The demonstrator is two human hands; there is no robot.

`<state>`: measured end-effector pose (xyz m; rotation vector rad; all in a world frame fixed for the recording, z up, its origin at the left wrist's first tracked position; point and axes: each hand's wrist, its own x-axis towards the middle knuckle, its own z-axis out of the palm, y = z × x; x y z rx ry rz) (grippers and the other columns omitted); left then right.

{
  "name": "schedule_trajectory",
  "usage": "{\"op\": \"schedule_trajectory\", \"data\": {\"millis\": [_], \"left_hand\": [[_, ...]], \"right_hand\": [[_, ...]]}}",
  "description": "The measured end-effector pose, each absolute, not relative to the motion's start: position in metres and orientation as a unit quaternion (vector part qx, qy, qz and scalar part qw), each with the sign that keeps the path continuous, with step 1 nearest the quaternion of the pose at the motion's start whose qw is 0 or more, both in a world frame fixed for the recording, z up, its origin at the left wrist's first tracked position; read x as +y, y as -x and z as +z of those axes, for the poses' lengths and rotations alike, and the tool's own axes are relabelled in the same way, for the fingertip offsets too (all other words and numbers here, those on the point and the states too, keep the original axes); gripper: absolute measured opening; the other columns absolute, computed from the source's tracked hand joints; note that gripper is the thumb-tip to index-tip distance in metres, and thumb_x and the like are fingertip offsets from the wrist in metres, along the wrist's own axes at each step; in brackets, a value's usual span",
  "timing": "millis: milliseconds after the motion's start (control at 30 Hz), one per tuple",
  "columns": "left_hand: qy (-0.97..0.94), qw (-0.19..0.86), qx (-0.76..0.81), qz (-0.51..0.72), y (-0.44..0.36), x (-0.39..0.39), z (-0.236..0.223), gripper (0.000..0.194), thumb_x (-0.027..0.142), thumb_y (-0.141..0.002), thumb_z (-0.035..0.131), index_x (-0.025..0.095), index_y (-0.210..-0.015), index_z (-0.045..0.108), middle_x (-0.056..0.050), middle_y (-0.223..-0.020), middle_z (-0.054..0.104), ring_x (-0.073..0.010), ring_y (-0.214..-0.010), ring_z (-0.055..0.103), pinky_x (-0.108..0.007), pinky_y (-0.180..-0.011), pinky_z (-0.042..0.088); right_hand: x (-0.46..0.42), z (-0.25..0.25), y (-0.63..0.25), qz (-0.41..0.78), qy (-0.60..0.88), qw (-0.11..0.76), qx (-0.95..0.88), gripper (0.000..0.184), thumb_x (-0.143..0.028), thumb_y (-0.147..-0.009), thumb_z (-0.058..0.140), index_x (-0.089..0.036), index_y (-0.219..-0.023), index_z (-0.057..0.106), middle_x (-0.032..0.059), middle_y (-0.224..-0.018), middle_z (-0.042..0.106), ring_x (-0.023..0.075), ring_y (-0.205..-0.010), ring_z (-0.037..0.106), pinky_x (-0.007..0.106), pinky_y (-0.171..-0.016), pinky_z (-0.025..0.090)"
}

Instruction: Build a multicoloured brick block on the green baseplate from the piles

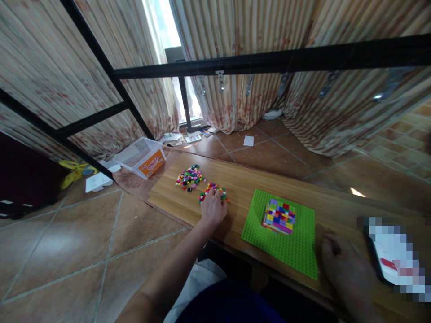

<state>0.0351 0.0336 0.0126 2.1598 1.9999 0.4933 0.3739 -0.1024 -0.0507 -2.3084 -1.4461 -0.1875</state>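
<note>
My left hand [213, 208] reaches into a small pile of colourful toy bricks [213, 186] on the wooden table. Its fingers are bent down and drawn together among the bricks; whatever lies between the tips is hidden. A larger heap of loose bricks [191, 176] sits just beyond, to the left. On a green studded baseplate [283, 253] stands a block built of many-coloured bricks [279, 217], with a red brick [286, 206] near its far edge. Beside the baseplate's right edge, my right hand [341, 258] rests on the table, fingers curled in with nothing visible in them.
A phone with a blurred screen [387, 255] lies at the table's right. Past the left end is a clear plastic box [141, 157] with an orange label. A black metal frame [235, 64] crosses in front of the curtains [256, 27]. Papers [248, 141] lie on the tiled floor.
</note>
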Motion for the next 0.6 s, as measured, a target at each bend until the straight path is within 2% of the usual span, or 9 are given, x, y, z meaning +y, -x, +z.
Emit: {"op": "schedule_trajectory", "data": {"millis": [200, 467, 600], "left_hand": [[-0.73, 0.078, 0.662, 0.152, -0.0315, 0.0341, 0.0129, 0.02, 0.009, -0.088, 0.055, 0.019, -0.102, 0.066, -0.011, -0.11, 0.067, -0.0249, -0.104, 0.066, -0.034, -0.089, 0.053], [-0.74, 0.057, 0.656, 0.139, -0.0365, 0.0363, 0.0142, 0.014, 0.024, -0.091, 0.062, 0.018, -0.101, 0.069, -0.013, -0.113, 0.066, -0.0273, -0.107, 0.064, -0.037, -0.091, 0.053], [-0.743, 0.046, 0.657, 0.122, -0.0395, 0.0415, 0.0119, 0.012, 0.018, -0.092, 0.058, 0.018, -0.095, 0.07, -0.012, -0.105, 0.067, -0.026, -0.102, 0.065, -0.037, -0.092, 0.052]], "right_hand": [[-0.1024, -0.0499, -0.3728, -0.071, 0.828, 0.212, -0.514, 0.044, -0.046, -0.096, 0.038, -0.02, -0.105, 0.072, 0.0119, -0.105, 0.073, 0.0254, -0.078, 0.064, 0.039, -0.066, 0.045], [-0.1032, -0.0489, -0.3721, -0.068, 0.826, 0.202, -0.522, 0.045, -0.047, -0.097, 0.036, -0.019, -0.107, 0.071, 0.0116, -0.108, 0.072, 0.0257, -0.084, 0.065, 0.038, -0.068, 0.045], [-0.1028, -0.0487, -0.3716, -0.066, 0.828, 0.207, -0.516, 0.045, -0.047, -0.097, 0.036, -0.02, -0.105, 0.071, 0.0116, -0.105, 0.072, 0.0255, -0.084, 0.065, 0.037, -0.068, 0.045]]}}
